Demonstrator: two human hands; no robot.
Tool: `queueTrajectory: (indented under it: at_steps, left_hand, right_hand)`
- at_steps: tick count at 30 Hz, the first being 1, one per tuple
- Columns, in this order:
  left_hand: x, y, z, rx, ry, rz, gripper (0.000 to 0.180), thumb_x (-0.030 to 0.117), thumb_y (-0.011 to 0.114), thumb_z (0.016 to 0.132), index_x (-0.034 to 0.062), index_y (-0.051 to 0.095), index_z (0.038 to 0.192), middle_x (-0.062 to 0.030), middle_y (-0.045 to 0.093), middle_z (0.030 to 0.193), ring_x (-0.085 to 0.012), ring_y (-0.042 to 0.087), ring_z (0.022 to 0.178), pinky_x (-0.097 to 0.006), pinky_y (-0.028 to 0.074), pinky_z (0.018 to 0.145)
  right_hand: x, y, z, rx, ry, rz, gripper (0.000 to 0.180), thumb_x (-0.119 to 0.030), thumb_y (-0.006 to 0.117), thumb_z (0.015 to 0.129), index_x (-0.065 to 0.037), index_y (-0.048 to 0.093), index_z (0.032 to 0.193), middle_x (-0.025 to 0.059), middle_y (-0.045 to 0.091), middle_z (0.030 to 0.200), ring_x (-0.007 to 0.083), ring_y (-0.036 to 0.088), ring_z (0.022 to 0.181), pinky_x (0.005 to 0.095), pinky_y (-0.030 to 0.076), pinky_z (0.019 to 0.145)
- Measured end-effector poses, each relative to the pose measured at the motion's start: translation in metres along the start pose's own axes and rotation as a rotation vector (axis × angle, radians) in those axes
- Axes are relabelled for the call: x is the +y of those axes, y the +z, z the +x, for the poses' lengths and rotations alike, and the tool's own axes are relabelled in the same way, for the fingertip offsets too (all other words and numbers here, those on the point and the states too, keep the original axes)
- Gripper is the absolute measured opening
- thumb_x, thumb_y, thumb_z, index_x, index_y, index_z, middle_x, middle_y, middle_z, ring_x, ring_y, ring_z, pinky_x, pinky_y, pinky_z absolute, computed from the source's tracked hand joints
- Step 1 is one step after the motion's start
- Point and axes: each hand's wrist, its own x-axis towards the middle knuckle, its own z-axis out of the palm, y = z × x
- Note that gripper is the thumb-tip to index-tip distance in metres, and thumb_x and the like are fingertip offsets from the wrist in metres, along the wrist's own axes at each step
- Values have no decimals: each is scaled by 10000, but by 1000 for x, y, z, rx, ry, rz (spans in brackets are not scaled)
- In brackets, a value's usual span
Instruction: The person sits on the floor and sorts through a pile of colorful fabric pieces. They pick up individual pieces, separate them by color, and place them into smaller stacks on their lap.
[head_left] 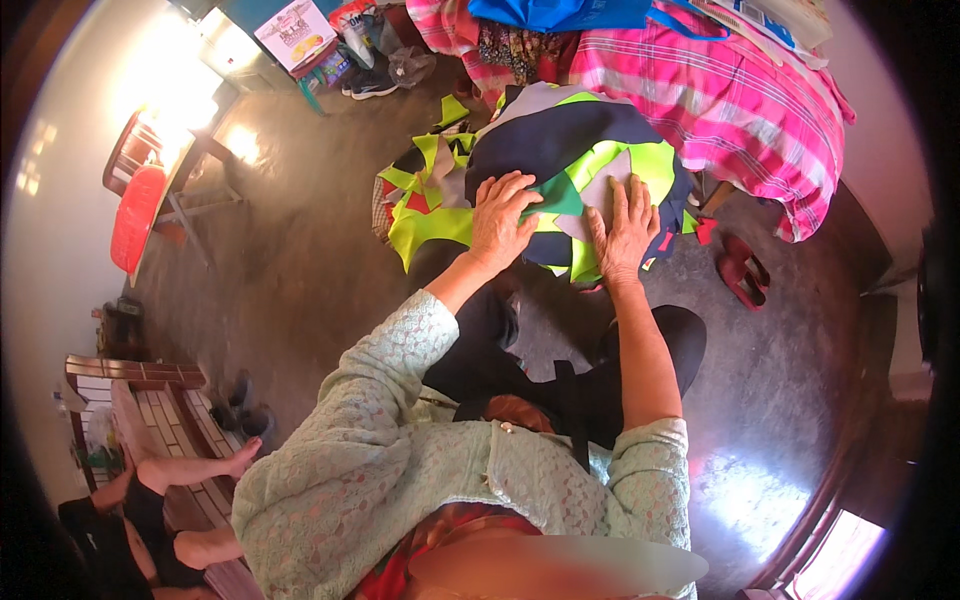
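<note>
A heap of fabric scraps (560,140) in navy, grey and neon yellow-green lies low in front of my knees. My left hand (503,222) rests on its near left part, fingers stretched out over the navy cloth. Beside its fingertips shows a dark green piece (560,196). My right hand (624,230) lies on the right part with fingers spread, touching a light grey piece (603,188) on top of yellow-green cloth (652,165). Neither palm shows its underside. More yellow-green scraps (432,226) spill out on the left.
Behind the heap stands something draped with a pink plaid cloth (720,110), a blue bag (570,12) on top. A dark red shoe (742,270) lies on the floor at right. A red chair (138,220) stands at far left. Another person's bare legs (195,470) rest on a wooden bench (150,420) at lower left.
</note>
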Motion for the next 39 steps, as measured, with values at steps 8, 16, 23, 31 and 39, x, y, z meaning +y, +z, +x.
queueTrajectory:
  at_steps: [8, 16, 23, 31, 39]
  left_hand:
    - [-16, 4, -17, 414, -443, -236, 435, 393, 647, 850, 34, 553, 1076, -180, 530, 1230, -345, 492, 1141, -411, 377, 953]
    - [-57, 16, 3, 149, -852, -185, 466, 428, 729, 759, -14, 659, 887, -130, 659, 852, -263, 614, 816, -381, 471, 738]
    - [-77, 26, 6, 112, -965, -324, 351, 302, 776, 748, -23, 652, 797, -29, 611, 659, -115, 549, 614, -303, 426, 545]
    - [-47, -20, 34, 79, -709, -67, 320, 329, 706, 804, 18, 633, 790, -143, 653, 713, -282, 628, 644, -410, 460, 608]
    - [-52, -37, 37, -40, -633, 182, 310, 356, 663, 839, 59, 615, 762, -147, 651, 751, -350, 633, 738, -470, 476, 644]
  right_hand:
    - [-1, -2, 1, 6, -13, 0, 608, -531, 483, 896, -137, 452, 1358, 132, 333, 1471, 307, 265, 1380, 506, 156, 1099]
    - [1, 0, 0, 7, -4, -12, 614, -533, 496, 889, -145, 452, 1362, 138, 334, 1470, 308, 264, 1381, 506, 155, 1100]
    - [-1, 0, 0, 9, -3, 3, 614, -521, 521, 877, -145, 456, 1358, 139, 340, 1467, 305, 264, 1383, 507, 149, 1102]
    - [1, 0, 0, 12, -1, 7, 612, -520, 526, 874, -151, 454, 1357, 132, 345, 1465, 303, 271, 1380, 503, 153, 1102]
    - [1, 2, 1, 14, -1, 1, 616, -515, 541, 864, -158, 453, 1359, 124, 349, 1463, 299, 280, 1375, 503, 165, 1098]
